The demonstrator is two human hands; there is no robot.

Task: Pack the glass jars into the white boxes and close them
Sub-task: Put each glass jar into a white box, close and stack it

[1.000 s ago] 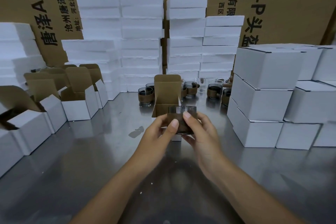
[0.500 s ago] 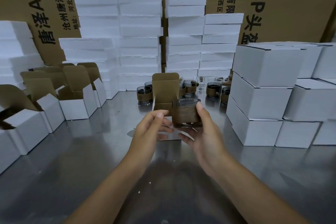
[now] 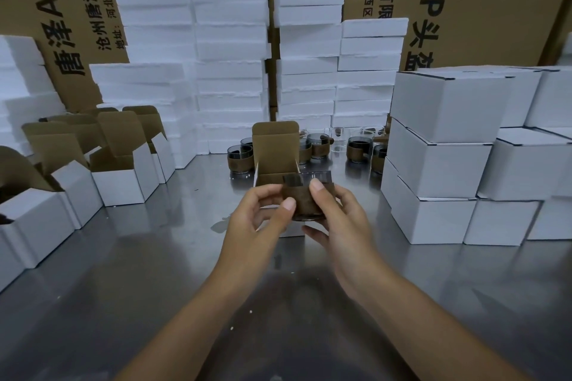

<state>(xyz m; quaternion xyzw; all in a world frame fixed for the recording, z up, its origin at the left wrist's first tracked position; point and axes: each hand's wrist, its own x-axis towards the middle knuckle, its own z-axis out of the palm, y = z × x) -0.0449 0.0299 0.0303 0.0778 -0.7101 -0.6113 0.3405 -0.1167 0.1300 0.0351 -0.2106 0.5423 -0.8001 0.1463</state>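
A glass jar (image 3: 305,198) with a brown band hangs just in front of an open white box (image 3: 274,158), whose brown-lined lid stands upright. My right hand (image 3: 340,226) grips the jar from its right side, thumb on the band. My left hand (image 3: 260,219) holds it from the left, thumb pressed against the band. Several more banded jars (image 3: 356,150) stand on the steel table behind the box.
Open white boxes (image 3: 123,176) line the left side. Closed white boxes (image 3: 439,164) are stacked at the right. White foam slabs (image 3: 229,56) and big brown cartons (image 3: 483,3) form a wall at the back. The steel table (image 3: 139,272) stretches toward me.
The jar has come down and left, back in front of the open box. My left hand, which had let go of it, has closed on its left side again.
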